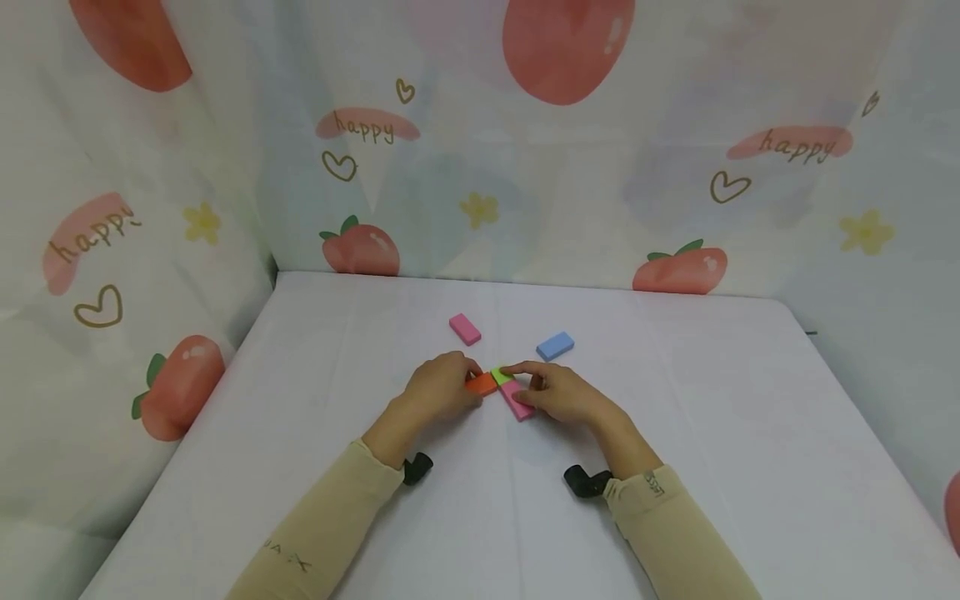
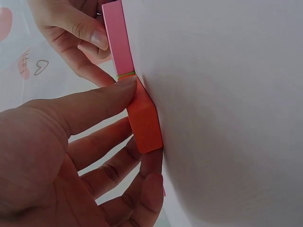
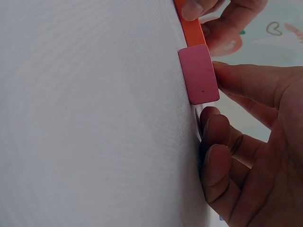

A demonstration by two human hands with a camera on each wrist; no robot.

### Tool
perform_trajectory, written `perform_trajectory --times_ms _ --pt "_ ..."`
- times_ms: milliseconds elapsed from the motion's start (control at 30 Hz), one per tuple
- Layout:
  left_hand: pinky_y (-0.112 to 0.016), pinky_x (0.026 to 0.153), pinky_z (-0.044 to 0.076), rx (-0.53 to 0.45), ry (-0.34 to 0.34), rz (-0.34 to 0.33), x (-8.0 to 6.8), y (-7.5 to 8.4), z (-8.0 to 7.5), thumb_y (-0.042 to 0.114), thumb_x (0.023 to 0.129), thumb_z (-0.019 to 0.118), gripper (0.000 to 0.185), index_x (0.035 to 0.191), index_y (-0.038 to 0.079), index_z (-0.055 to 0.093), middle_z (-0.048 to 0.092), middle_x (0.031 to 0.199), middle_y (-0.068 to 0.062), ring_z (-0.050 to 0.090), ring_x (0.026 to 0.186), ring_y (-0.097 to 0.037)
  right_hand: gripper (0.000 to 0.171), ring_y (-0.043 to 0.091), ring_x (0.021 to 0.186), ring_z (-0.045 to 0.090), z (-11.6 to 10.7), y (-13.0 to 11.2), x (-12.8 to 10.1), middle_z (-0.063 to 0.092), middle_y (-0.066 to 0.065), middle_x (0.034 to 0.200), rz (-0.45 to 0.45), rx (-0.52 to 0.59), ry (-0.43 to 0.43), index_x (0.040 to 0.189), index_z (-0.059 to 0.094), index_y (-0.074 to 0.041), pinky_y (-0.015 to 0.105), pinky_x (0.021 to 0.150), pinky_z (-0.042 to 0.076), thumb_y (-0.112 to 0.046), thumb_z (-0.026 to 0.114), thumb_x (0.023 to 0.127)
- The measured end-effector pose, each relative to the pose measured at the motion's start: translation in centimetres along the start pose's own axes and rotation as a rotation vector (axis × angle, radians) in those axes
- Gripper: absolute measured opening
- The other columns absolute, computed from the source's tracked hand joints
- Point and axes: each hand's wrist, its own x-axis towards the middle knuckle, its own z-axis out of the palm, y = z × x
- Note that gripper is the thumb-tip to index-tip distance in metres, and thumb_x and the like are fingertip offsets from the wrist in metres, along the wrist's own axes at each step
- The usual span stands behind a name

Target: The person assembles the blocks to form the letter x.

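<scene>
My left hand pinches an orange block between thumb and fingers; the thumb lies along its top in the left wrist view. One end of the orange block meets a yellow-green block. A pink block lies against the green one, angled toward me. My right hand has its index finger stretched over the green block and its thumb on the pink block. Its other fingers curl beside the pink block, resting near the tabletop. Most of the green block is hidden in both wrist views.
Farther back on the white-covered table lie a second pink block and a blue block, both apart from the hands. A printed curtain closes off the back and left sides. Black wrist-worn pieces show below both hands.
</scene>
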Motion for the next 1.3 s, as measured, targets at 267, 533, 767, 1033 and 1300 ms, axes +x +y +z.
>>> perform_trajectory --times_ms 267,533,767,1033,1300 --pt "-0.032 0.078 0.046 -0.003 -0.012 0.011 0.37 0.11 0.16 0.029 0.082 0.076 0.042 0.122 0.022 0.066 0.063 0.098 0.004 0.056 0.085 -0.014 0.041 0.020 0.071 0.051 0.04 0.17 -0.12 0.054 0.006 0.088 0.005 0.001 0.011 0.131 0.058 -0.038 0.029 0.059 0.039 -0.028 0.066 0.091" --pt "-0.031 0.075 0.046 0.013 -0.022 0.032 0.38 0.19 0.58 0.028 0.082 0.075 0.044 0.125 0.025 0.065 0.062 0.102 0.002 0.055 0.086 -0.014 0.042 0.020 0.070 0.051 0.26 0.34 -0.30 0.054 0.006 0.086 0.004 0.009 0.000 0.130 0.058 -0.039 0.029 0.059 0.039 -0.028 0.067 0.091" --pt "-0.034 0.082 0.047 0.022 -0.030 0.026 0.57 0.20 0.67 0.030 0.082 0.075 0.047 0.128 0.026 0.063 0.060 0.105 0.002 0.054 0.090 -0.014 0.042 0.019 0.071 0.051 0.18 0.32 -0.23 0.054 0.006 0.086 -0.009 -0.004 0.000 0.132 0.058 -0.036 0.028 0.059 0.039 -0.028 0.066 0.092" --pt "-0.036 0.087 0.047 0.008 -0.032 0.018 0.76 -0.12 0.70 0.033 0.083 0.075 0.047 0.128 0.027 0.063 0.058 0.106 0.003 0.053 0.094 -0.014 0.042 0.019 0.070 0.050 0.00 0.07 -0.17 0.054 0.006 0.087 -0.011 -0.001 -0.009 0.133 0.057 -0.036 0.029 0.059 0.038 -0.028 0.066 0.092" --pt "-0.036 0.088 0.046 -0.009 -0.027 0.025 0.63 -0.20 0.70 0.034 0.083 0.074 0.047 0.128 0.027 0.062 0.056 0.107 0.003 0.052 0.095 -0.015 0.042 0.019 0.071 0.050 -0.06 0.04 -0.20 0.054 0.006 0.088 0.003 0.000 -0.006 0.132 0.057 -0.039 0.029 0.060 0.039 -0.029 0.066 0.092"
